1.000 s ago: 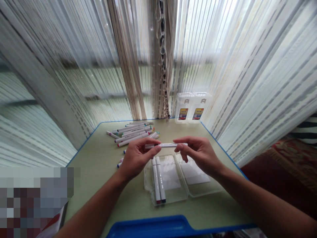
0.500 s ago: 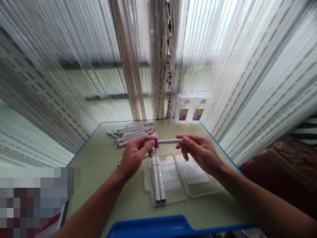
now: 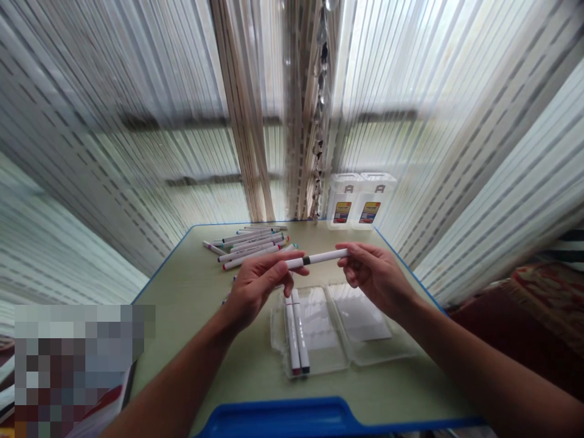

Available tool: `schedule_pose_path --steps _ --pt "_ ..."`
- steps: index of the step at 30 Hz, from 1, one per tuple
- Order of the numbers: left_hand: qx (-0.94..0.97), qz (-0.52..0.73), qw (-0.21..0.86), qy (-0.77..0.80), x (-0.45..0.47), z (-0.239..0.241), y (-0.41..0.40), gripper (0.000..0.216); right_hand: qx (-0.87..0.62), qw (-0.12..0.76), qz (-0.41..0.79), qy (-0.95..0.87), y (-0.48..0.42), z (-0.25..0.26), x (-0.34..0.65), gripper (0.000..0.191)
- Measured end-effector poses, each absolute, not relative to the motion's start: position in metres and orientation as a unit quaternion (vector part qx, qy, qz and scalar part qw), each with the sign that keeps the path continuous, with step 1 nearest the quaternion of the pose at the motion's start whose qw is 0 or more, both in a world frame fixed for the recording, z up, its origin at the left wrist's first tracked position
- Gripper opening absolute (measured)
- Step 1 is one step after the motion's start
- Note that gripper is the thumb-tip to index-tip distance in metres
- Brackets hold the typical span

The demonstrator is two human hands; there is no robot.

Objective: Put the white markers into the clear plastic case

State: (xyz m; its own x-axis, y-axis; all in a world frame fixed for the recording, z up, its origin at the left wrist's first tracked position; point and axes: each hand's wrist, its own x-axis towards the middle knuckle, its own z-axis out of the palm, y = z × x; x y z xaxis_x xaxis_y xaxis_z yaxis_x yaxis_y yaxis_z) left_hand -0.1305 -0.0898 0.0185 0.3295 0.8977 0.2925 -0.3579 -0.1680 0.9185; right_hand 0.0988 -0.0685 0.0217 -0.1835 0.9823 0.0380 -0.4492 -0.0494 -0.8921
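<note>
A white marker [image 3: 325, 257] with a dark band is held level between my hands, its right end slightly higher. My left hand [image 3: 258, 280] pinches its left end between thumb and fingers. The right end is in the fingertips of my right hand [image 3: 376, 274]. Below them lies an open clear plastic case [image 3: 323, 340] on the table. Two white markers [image 3: 296, 334] lie side by side in its left half, one with a dark red end and one with a black end. A white sheet [image 3: 365, 316] shows in the right half.
A loose pile of white markers [image 3: 250, 243] with coloured ends lies at the back left of the pale table [image 3: 182, 328]. Two clear labelled cases [image 3: 351, 204] stand at the back right. A blue tray edge [image 3: 283, 413] lines the front. String curtains [image 3: 182, 91] hang behind.
My left hand's grip has opened up along the marker, so its dark band and left end now show. The marker has tilted, right end up. The whole view has shifted slightly.
</note>
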Motion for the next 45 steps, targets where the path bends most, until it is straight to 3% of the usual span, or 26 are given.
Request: schedule_pose_path --steps 10,25,45 --pt "0.598 0.512 0.568 0.238 -0.1299 0.0198 -0.0942 0.033 -0.350 0.522 0.678 -0.383 -0.0659 0.0160 0.0974 0.021" --pt "0.537 0.526 0.583 0.307 -0.1298 0.0202 -0.0904 0.028 -0.353 0.555 0.631 -0.412 -0.0686 0.0173 0.0971 0.021" --pt "0.575 0.506 0.495 0.410 -0.1260 0.0225 -0.0873 0.024 -0.335 0.544 0.590 -0.494 -0.0745 0.0153 0.0963 0.019"
